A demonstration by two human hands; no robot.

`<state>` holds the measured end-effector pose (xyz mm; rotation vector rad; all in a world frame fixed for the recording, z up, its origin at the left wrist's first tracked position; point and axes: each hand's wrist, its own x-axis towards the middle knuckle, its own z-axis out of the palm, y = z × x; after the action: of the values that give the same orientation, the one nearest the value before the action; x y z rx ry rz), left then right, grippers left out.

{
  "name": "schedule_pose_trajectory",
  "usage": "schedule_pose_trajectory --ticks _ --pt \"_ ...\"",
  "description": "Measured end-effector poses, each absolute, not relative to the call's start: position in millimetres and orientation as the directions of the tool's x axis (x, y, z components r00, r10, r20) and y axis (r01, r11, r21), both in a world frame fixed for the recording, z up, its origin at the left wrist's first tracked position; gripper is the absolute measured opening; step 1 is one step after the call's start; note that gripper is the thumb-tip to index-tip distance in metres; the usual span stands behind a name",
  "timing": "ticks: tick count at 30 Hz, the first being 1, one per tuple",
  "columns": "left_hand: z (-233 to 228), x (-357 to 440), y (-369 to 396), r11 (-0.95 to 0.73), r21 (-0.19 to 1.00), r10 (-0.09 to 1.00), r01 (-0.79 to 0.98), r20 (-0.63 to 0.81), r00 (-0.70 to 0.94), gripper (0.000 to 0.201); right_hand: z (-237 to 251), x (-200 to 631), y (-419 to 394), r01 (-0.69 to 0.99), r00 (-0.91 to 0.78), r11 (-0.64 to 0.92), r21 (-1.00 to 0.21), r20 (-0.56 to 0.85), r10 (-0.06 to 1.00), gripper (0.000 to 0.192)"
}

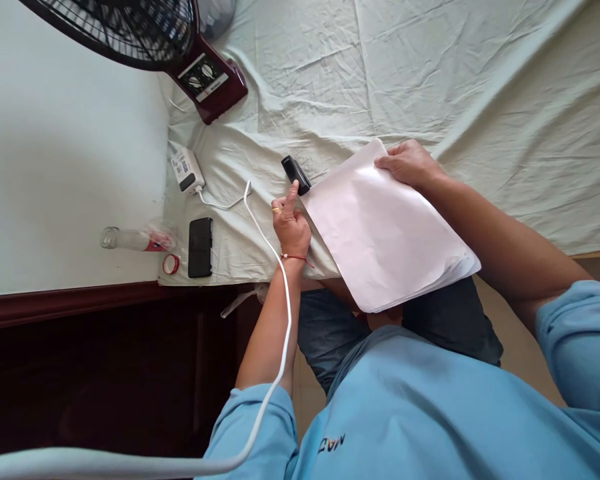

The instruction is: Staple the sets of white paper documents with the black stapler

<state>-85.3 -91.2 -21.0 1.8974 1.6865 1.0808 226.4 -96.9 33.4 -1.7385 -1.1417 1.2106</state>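
Observation:
A black stapler (296,175) stands at the left corner of a stack of white paper (380,227). My left hand (292,227) is on the stapler, its index finger laid along the top and the other fingers curled; the undersides of those fingers are hidden. My right hand (413,163) pinches the far right edge of the stack, thumb on top. The sheets reach over the near edge of the bed-like cloth surface, above my lap, and their lower right corners are slightly fanned and curled.
A white cable (285,320) crosses over my left forearm to a white adapter (187,170). Left of my hand lie a black phone (200,247), a red-ringed lid (171,264) and a glass bottle (135,239). A dark red fan (215,80) stands at the back left on the pale cloth (320,80).

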Motion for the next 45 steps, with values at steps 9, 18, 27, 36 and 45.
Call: schedule_pose_trajectory --ticks 9,18,27,36,45 --pt "-17.1 -87.7 -92.8 -0.197 0.667 0.974 0.719 0.218 0.065 0.074 21.5 223.9 -96.0 0.167 0.104 -0.341 -0.925 -0.328 0.939 0.015" --pt "-11.3 -103.6 -137.4 -0.118 0.875 0.983 0.469 0.170 -0.071 0.055 55.4 253.3 -123.6 -0.055 0.062 -0.370 -0.927 -0.373 0.926 0.011" --pt "-8.1 -103.9 -183.9 0.051 0.956 0.999 0.289 -0.044 -0.030 0.077 43.8 205.3 -121.7 -0.292 0.075 -0.257 -0.921 -0.290 0.954 0.006" --pt "-16.6 -94.0 -182.1 -0.018 0.863 0.993 0.505 0.073 -0.089 0.055 22.9 202.1 -127.2 -0.126 0.085 -0.221 -0.967 -0.233 0.969 0.043" --pt "-19.7 -90.7 -181.7 0.009 0.960 0.979 0.281 0.049 -0.200 0.038 21.0 204.9 -126.4 0.001 0.148 -0.192 -0.981 -0.190 0.971 0.041"
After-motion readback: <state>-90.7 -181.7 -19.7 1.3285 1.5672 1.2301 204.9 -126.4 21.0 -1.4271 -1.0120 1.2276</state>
